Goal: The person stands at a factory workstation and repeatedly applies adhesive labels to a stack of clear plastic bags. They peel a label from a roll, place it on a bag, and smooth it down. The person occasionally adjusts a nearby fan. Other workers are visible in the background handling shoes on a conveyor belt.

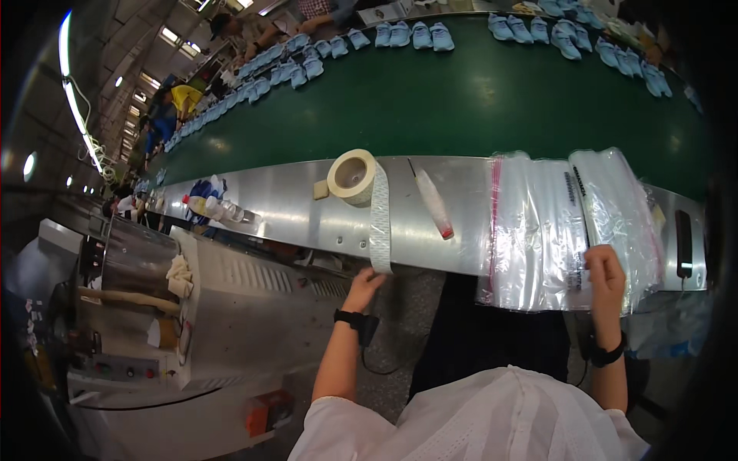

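Observation:
A roll of stickers lies on the steel ledge, and its label strip runs down over the front edge. My left hand pinches the lower end of that strip. On the right, clear plastic bags with pink edge bands lie in overlapping piles, jutting past the ledge. My right hand is closed with curled fingers at the near edge of a bag; its fingertips are partly hidden. Between roll and bags rests a slim whitish bottle with a red end.
Beyond the ledge runs a green conveyor belt with light blue shoes along its far side. A clear bottle lies at left, a small tan block beside the roll, a black phone-like device at right. A steel machine stands left; co-workers are across.

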A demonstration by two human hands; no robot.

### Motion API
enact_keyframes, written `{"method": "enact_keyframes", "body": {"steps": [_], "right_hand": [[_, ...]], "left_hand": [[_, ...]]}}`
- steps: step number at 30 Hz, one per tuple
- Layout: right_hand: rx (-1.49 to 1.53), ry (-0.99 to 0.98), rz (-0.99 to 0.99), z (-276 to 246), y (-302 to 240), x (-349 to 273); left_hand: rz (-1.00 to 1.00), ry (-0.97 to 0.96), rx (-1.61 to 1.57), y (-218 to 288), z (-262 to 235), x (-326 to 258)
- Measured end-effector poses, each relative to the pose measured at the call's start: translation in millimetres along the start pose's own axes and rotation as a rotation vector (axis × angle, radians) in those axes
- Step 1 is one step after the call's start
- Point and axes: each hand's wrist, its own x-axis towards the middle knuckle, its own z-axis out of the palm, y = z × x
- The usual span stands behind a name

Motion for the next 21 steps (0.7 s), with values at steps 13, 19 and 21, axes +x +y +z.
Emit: {"method": "enact_keyframes", "body": {"steps": [13,19,21], "right_hand": [[0.201,-0.777,0.301,158.6,-6.3,-21.4],[0.081,-0.993,0.192,130.1,-31.3,-22.4],[0.039,-1.045,0.157,118.1,-37.5,-18.7]], "left_hand": [[-0.068,-0.370,-0.790,151.4,78.0,-52.9],[0.002,-0.147,-1.111,131.8,20.4,65.2],[0.030,0.006,-1.070,132.9,10.8,74.1]]}}
